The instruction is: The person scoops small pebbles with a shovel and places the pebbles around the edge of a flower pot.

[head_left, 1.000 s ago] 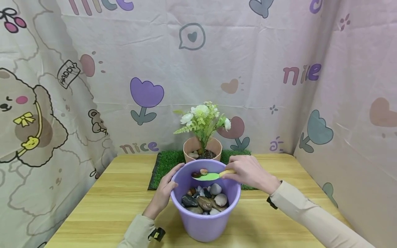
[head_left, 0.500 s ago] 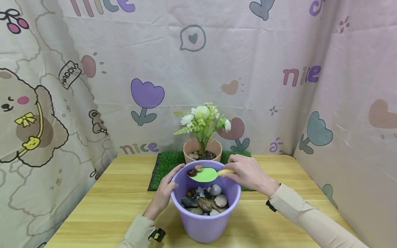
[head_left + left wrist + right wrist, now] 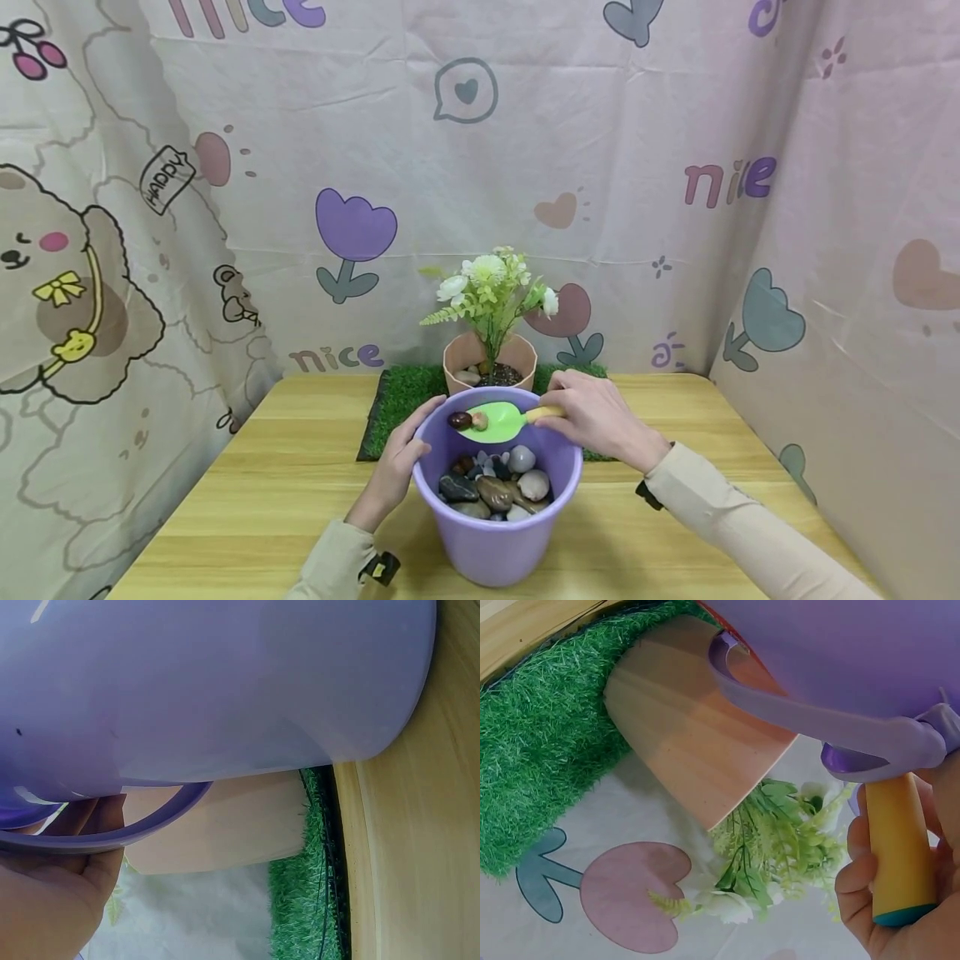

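Backdrop (image 3: 480, 183) reads “nice” and “HAPPY”. Left hand (image 3: 392, 467) grips bucket (image 3: 495, 550); right hand (image 3: 600, 417) grips trowel (image 3: 506, 422). Only the right-wrist view shows its teal handle end (image 3: 905, 915).

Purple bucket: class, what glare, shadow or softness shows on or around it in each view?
Head view: a soft shadow on the table right of the bucket, glints on the stones inside; left wrist view: a pale glare streak on the bucket's wall, top left; right wrist view: the flowers beyond look slightly soft.

I see 2 arms (image 3: 750, 517) extended forward: the left hand (image 3: 394, 468) parts thumb (image 3: 415, 451) from fingers (image 3: 422, 414); right of it, the right hand (image 3: 600, 415) has its fingers curled.
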Available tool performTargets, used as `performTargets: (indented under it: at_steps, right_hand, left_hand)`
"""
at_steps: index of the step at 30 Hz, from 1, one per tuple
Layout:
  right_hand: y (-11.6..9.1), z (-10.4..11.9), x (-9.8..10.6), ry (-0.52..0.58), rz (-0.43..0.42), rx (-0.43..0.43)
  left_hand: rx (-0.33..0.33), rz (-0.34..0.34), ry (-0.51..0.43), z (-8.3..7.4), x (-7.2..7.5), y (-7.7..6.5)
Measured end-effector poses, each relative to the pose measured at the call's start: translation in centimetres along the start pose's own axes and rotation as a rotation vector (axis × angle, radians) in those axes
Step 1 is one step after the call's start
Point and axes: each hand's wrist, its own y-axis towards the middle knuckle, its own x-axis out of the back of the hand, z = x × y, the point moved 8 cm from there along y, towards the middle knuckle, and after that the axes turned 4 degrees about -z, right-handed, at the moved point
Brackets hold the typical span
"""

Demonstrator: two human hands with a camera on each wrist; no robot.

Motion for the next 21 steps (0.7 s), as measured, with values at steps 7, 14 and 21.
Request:
performTargets:
  at_steps: [7,14,21]
  right_hand:
    - [-0.02,-0.07,-0.04,0.019,-0.008,0.005]
    - [-0.36,-0.11,0.11,0.062,-0.03,0.016]
    - [-0.94,-0.91,0.57,0.075,-0.039,-0.02]
  left_hand:
    - [0.002,0.002,0.005,-0.02,-0.04,0.0]
    - [0.0,0.005,-0.006,-0.1,-0.02,-0.04]
    - [0.01,-0.003,0.004,0.1,0.0,-0.02]
